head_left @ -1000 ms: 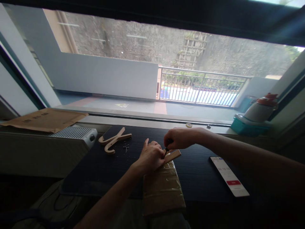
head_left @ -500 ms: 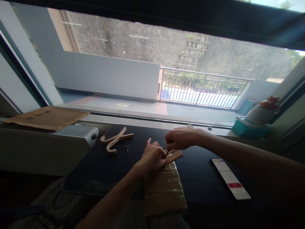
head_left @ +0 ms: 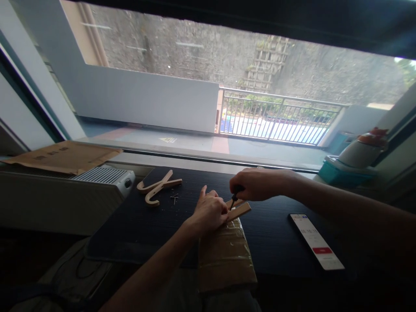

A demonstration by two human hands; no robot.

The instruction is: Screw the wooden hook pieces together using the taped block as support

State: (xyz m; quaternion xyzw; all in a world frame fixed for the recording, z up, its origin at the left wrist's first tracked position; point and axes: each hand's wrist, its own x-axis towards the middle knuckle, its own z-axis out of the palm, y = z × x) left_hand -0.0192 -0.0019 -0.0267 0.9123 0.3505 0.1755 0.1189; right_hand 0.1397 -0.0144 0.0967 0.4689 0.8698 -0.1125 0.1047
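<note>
On the cardboard package (head_left: 224, 255), the left hand (head_left: 209, 212) clamps the wooden strip (head_left: 242, 210). The right hand (head_left: 256, 184), fisted round the screwdriver (head_left: 234, 197), has shifted slightly right.

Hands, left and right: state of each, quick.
Left hand: closed on the wooden piece, pressing it down.
Right hand: closed on a small dark-handled tool.

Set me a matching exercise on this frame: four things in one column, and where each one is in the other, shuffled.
Things
1. phone
2. screwdriver
3. curved wooden pieces
4. taped cardboard parcel

Places
a. at the near edge of the desk, beneath the wooden strip that the left hand holds down
b. at the far left of the desk, beside the white heater
c. gripped in the right hand
d. flat on the desk to the right of both hands, screen lit

Pairs: 1-d, 2-c, 3-b, 4-a
</note>
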